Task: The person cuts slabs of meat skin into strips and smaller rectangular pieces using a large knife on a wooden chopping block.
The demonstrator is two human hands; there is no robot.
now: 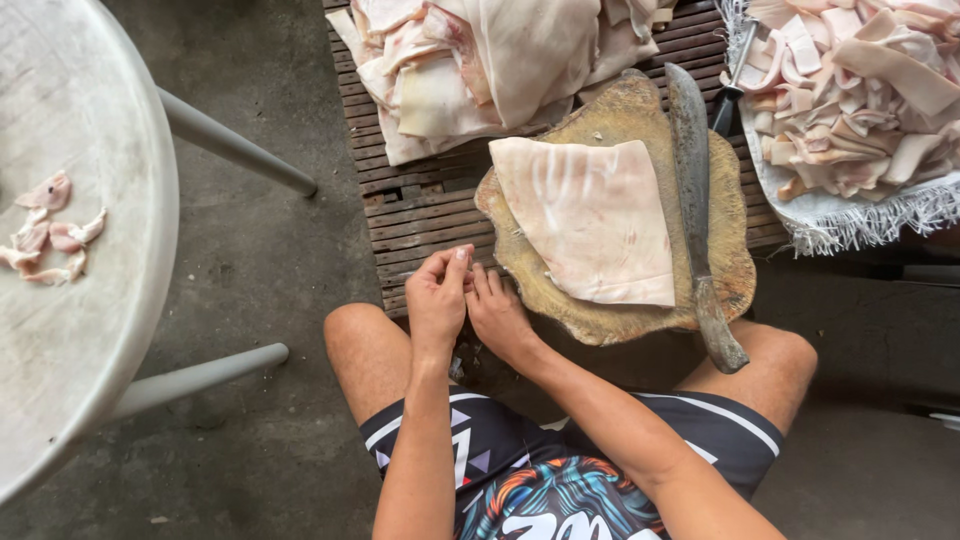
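My left hand and my right hand are pressed together just in front of the near-left edge of a round wooden chopping block. The left fingertips pinch at the right hand's fingers; whether something small sits between them cannot be made out. On the block lies a large pale slab of pork skin. A big cleaver rests along the block's right side, its wooden handle sticking out over my right knee.
A pile of uncut pork skin slabs lies on a slatted wooden pallet behind the block. A white woven sack at right holds cut strips. A white round table at left carries a few scraps.
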